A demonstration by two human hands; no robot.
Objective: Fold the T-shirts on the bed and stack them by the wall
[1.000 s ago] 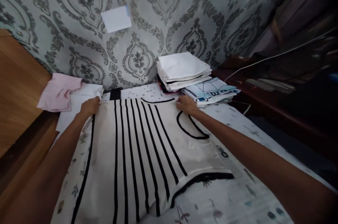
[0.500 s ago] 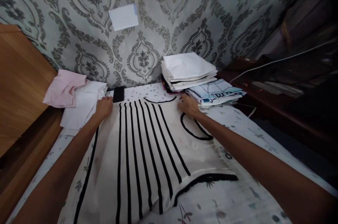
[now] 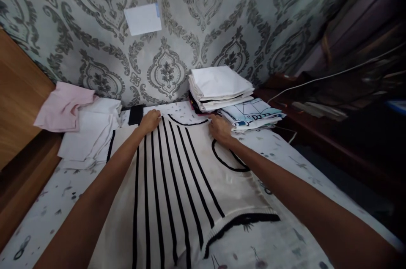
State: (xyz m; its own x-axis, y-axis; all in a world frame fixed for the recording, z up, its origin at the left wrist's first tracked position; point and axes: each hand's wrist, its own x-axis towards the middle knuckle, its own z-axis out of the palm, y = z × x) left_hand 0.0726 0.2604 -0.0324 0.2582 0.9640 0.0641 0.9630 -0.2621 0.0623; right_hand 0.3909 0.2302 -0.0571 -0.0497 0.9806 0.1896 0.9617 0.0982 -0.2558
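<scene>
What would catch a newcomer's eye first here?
Most likely the cream, black-striped garment spread across the patterned sheet, with the left hand and right hand at its far edge. Beyond it, folded white cloths are stacked before an ornate grey backdrop.

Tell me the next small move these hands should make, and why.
Probably raise the far edge of the striped garment slightly: the left hand and the right hand are both at that edge, on either side of the black-trimmed neckline.
</scene>
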